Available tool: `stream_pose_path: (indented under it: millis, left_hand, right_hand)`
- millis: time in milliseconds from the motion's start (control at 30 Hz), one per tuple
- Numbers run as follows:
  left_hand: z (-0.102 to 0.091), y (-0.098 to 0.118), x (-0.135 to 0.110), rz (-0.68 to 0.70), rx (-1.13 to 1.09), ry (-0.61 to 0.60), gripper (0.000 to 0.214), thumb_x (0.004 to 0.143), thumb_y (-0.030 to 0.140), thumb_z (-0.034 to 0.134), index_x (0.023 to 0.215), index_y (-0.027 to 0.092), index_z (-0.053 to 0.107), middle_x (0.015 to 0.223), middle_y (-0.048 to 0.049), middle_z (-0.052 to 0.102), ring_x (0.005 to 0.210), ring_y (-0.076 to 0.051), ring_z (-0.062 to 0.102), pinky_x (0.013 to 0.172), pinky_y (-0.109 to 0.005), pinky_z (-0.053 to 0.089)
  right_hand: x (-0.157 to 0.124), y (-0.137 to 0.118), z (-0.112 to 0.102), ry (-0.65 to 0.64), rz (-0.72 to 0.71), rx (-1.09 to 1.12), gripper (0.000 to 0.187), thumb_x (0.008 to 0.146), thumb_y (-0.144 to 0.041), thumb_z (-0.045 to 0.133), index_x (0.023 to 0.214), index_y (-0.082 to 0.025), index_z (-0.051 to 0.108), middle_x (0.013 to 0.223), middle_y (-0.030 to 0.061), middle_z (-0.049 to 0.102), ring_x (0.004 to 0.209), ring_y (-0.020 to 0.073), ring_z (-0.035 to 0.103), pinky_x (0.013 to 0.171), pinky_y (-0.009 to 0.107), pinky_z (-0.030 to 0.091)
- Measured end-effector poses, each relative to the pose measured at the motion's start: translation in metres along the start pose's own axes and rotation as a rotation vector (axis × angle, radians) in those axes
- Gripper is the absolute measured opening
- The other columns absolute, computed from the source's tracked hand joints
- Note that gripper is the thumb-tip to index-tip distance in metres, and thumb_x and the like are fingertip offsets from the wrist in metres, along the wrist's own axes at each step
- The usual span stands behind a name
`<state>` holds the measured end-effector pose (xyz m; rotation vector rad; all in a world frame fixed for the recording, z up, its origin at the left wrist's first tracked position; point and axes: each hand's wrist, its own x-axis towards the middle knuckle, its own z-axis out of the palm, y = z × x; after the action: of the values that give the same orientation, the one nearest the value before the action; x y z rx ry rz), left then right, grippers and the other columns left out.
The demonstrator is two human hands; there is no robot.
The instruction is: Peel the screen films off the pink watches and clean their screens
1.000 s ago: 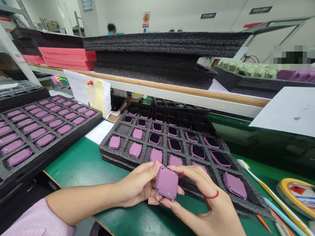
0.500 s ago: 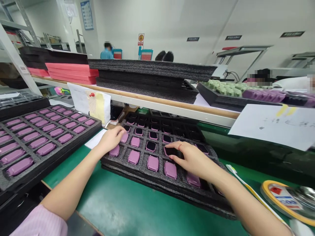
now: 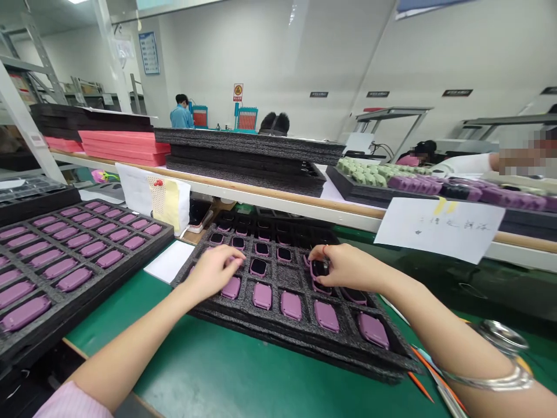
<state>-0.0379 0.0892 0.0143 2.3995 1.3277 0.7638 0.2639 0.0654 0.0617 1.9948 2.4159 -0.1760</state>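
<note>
A black foam tray (image 3: 278,322) holds purple smartwatches in square pockets, some with dark screens up and some with purple backs up. My right hand (image 3: 343,268) pinches a smartwatch (image 3: 319,268) between thumb and fingers, its dark screen partly visible, over the tray's right part. Left of it is a bare pocket (image 3: 289,276). My left hand (image 3: 215,268) is curled over the tray's left side, thumb and forefinger closed about a purple smartwatch that they mostly cover. Beside its fingers lies a screen-up smartwatch (image 3: 258,266); a back-up one (image 3: 231,287) sits just below.
At left stands another foam tray (image 3: 148,249) of purple watches. White paper (image 3: 169,261) lies between the trays. A shelf edge (image 3: 278,203) crosses above, bearing stacked black foam (image 3: 243,165). Tweezers and orange sticks (image 3: 421,387) lie at right. Other people are beyond the shelf.
My left hand has shifted right and down across the tray. My right hand has moved one pocket to the right, and the pocket it was at is bare. The camera view has tilted up.
</note>
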Motion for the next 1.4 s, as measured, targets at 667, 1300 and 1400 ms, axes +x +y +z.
stream_pose_path:
  millis: [667,1300,1400]
  left_hand:
    - [0.033,0.048,0.015,-0.189,-0.733,-0.231,0.028,0.082,0.043,0.067,0.088,0.019,0.056,0.094,-0.0059,0.069,0.080,-0.018,0.064,0.066,-0.027,0.047]
    - [0.048,0.085,-0.050,-0.543,-1.772,-0.656,0.057,0.092,0.065,0.049,0.107,0.012,0.066,0.093,-0.0114,0.071,0.079,-0.020,0.065,0.082,-0.038,0.052]
    - [0.048,0.083,-0.054,-0.500,-1.769,-0.648,0.050,0.091,0.059,0.053,0.106,0.013,0.065,0.090,-0.0082,0.068,0.070,-0.015,0.060,0.075,-0.031,0.050]
  right_hand:
    - [-0.039,0.050,0.007,-0.160,0.070,-0.017,0.066,0.056,-0.010,0.060,0.120,-0.024,0.070,0.083,0.0001,0.073,0.070,0.0211,0.067,0.056,0.025,0.044]
    - [-0.108,-0.089,0.050,0.611,-0.385,0.324,0.053,0.080,-0.013,0.059,0.132,-0.022,0.057,0.117,0.0067,0.076,0.098,0.0218,0.076,0.084,0.030,0.063]
    - [-0.096,-0.086,0.063,0.548,-0.361,0.446,0.062,0.078,-0.014,0.068,0.137,-0.024,0.053,0.124,0.0061,0.073,0.106,0.0228,0.074,0.088,0.031,0.062]
